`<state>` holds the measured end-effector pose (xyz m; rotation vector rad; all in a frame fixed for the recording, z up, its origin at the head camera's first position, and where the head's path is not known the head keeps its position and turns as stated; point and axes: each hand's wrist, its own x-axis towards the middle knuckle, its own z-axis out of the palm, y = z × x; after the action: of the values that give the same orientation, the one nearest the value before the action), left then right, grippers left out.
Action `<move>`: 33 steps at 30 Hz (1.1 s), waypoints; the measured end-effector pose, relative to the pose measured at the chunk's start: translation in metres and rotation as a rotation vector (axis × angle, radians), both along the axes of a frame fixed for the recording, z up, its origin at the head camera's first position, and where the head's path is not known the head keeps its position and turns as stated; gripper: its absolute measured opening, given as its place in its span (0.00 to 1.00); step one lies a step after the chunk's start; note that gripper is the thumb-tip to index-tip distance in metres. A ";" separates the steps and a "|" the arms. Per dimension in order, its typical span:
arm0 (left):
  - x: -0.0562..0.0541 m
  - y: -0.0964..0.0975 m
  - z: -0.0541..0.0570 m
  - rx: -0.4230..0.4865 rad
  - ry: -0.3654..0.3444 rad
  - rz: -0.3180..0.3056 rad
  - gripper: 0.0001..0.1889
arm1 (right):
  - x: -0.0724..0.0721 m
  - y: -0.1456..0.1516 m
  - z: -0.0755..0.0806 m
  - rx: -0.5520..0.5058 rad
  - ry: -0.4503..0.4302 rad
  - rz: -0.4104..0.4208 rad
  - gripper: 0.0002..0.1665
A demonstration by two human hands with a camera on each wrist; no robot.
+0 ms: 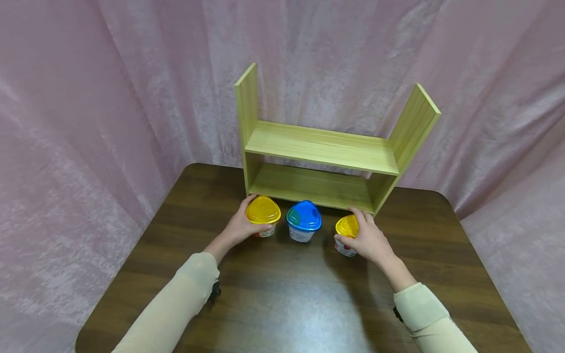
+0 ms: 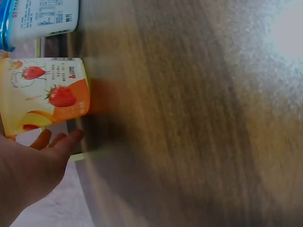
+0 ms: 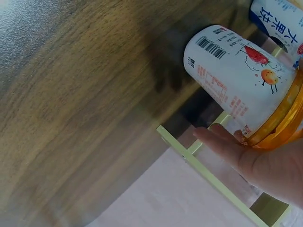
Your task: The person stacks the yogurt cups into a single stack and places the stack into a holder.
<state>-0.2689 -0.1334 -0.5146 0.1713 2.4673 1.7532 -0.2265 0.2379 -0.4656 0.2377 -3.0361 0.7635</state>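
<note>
My left hand [image 1: 240,224] holds a yogurt cup with a yellow lid [image 1: 263,210], thumb at its front and fingers round its far left side. Strawberries and an orange patch are printed on this cup's wall [image 2: 52,90] in the left wrist view. Between the hands a yogurt cup with a blue lid [image 1: 303,215] stands upright on the table. On the right, my right hand [image 1: 370,240] grips another yellow-lidded yogurt cup [image 1: 346,226] between thumb and fingers. Its white wall [image 3: 227,71] shows a barcode and cartoon fruit in the right wrist view.
Right behind the cups stands a light wooden shelf [image 1: 322,144] with two levels and tall side panels. It rests near the back edge of a dark wooden table [image 1: 265,294]. Pink curtains [image 1: 145,88] hang close behind and at both sides.
</note>
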 end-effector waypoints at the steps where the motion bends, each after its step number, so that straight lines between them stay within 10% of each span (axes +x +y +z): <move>1: 0.000 -0.001 -0.002 0.020 0.000 -0.003 0.57 | 0.000 0.000 -0.001 -0.010 -0.006 -0.001 0.54; 11: 0.005 -0.007 -0.015 0.160 0.005 -0.015 0.54 | 0.002 -0.003 -0.005 -0.021 -0.023 0.011 0.54; 33: -0.004 0.004 -0.012 0.124 0.020 0.003 0.52 | -0.003 0.006 -0.002 -0.002 -0.001 0.050 0.57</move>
<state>-0.2733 -0.1292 -0.5262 0.1972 2.3739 1.9163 -0.2300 0.2441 -0.4673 0.3148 -3.0407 0.7701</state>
